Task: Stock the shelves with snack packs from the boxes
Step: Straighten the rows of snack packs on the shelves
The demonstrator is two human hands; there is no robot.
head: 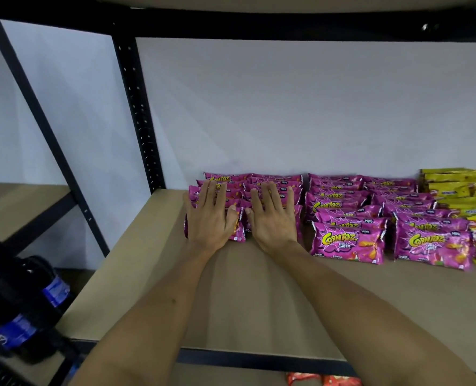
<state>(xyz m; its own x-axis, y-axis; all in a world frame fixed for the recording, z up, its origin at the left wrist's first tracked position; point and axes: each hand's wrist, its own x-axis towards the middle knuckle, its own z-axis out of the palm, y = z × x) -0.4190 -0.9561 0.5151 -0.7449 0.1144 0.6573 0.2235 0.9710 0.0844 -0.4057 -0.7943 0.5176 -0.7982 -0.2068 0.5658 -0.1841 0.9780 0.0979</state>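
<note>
Purple snack packs [261, 188] are stacked in two short overlapping rows at the back of the shelf [259, 302], against the white wall [287, 107]. Both rows are covered by flat palms: the left hand [210, 215] is laid on the left row and the right hand [270, 218] on the right row. The fingers [274, 195] of each are held straight and slightly spread, pointing toward the wall, so that the packs lie beneath them and nothing is clasped; the thumbs are almost met between the two rows. Only the rearmost packs are seen beyond the fingertips, and the edge of the frontmost pack of the left row is seen just beside the left thumb.

Just to the right, two further rows of the same purple packs [348, 240] are laid overlapping from the wall toward the front, their frontmost packs set nearer the shelf edge than the covered rows. Beyond these, at the right border, yellow packs [459, 190] are piled.

A black perforated upright [136, 112] is seen at the shelf's back left corner, with a diagonal brace [44, 126] further left. Dark bottles with blue labels [36, 307] are seen low on the left, and red packs [323, 380] are glimpsed below the shelf's front edge.
</note>
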